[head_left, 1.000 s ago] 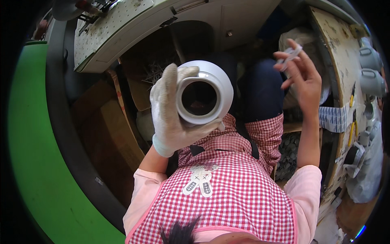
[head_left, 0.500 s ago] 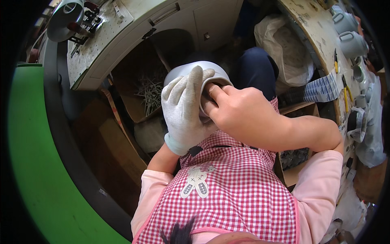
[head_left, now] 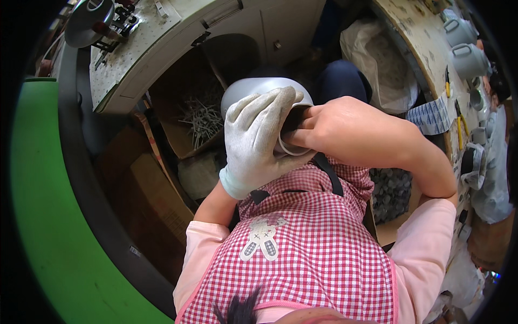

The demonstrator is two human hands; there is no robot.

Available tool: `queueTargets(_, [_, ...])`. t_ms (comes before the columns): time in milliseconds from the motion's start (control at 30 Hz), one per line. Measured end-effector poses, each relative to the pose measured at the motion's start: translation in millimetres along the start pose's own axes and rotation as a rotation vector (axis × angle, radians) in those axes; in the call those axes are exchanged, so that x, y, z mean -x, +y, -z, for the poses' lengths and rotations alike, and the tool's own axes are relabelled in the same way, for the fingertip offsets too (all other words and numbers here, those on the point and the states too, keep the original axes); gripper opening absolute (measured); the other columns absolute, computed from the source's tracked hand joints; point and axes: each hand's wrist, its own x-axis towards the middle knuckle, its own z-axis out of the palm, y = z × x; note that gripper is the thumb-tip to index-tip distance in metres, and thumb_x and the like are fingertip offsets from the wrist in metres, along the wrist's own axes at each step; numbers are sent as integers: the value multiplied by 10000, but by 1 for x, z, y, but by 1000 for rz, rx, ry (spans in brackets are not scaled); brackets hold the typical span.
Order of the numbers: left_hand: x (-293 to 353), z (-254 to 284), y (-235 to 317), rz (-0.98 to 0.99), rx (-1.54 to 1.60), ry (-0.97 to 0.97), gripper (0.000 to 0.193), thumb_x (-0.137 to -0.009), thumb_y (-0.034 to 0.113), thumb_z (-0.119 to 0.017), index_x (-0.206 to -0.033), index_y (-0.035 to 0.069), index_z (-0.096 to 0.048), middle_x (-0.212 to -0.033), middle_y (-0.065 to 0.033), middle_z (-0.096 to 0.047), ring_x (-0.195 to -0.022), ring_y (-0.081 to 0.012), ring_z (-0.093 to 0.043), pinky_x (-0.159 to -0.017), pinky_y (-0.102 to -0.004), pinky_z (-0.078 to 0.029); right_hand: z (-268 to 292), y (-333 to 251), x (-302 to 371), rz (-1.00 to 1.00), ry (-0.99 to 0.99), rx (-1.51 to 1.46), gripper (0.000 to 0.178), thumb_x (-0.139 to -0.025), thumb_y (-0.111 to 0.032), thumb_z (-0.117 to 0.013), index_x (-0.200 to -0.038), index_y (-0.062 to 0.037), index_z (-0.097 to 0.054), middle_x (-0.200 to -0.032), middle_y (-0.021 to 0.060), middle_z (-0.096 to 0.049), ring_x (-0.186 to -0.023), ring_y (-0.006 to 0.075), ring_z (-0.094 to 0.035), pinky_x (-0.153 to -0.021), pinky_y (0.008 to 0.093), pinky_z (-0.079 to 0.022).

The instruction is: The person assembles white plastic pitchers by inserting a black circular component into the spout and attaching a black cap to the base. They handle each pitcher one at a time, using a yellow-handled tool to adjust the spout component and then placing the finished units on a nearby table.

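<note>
Fingers of the bare right hand (head_left: 345, 127) now sit deeper inside the mouth of the grey pipe fitting (head_left: 265, 93) than half a second ago, when only the fingertips pressed at the rim; a second ago that hand was raised well apart from the fitting, pinching a small pale piece. That piece is no longer visible, so it is likely inside the fitting, and the work seems to be seating it there. Whether the right fingers are pinched or spread cannot be told, since the fitting's rim hides them.

The gloved left hand (head_left: 258, 141) is wrapped firmly around the fitting's collar and holds it above the lap, mouth turned toward the checked apron (head_left: 302, 243).

Behind the fitting runs the curved edge of a pale workbench (head_left: 162, 43), with an open cardboard box of metal screws (head_left: 200, 120) just left of the fitting. Right of the fitting a second bench edge (head_left: 426, 65) carries grey fittings and pliers, with a white plastic bag (head_left: 377, 59) between that bench and the fitting. Open room for moving lies mainly toward the apron and directly above the lap; both sides are hemmed in.
</note>
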Motion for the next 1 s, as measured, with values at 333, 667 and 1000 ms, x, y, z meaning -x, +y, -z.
queueTargets(333, [0,1,-3,17,26,-44,943,-603,386,-961,-1399,38,-593,-1299,-81,-694,-1219,-294,-631,-1069,-462,-434,-21,7,-3,82,194,210,182,-840,-89,-708,-1020,-98,-736,-926,53,-750,-862,245,-749,-720,358,-610])
queueTargets(667, [-4,-10,-2,-61,15,-49,1051,-564,455,-988,-1430,26,-576,-1280,-72,-720,-1230,-284,-634,-1093,-459,-417,0,9,7,14,-95,-6,259,-817,-14,-660,-1073,-43,-686,-943,121,-725,-896,335,-725,-782,402,-589])
queueTargets(1000, [-9,-5,-8,-80,62,-64,973,-558,418,-976,-1375,29,-619,-1279,-85,-717,-1205,-296,-650,-1075,-454,-441,-3,7,6,23,-96,92,293,-827,-66,-681,-1119,-50,-678,-1002,102,-724,-957,286,-720,-799,375,-585])
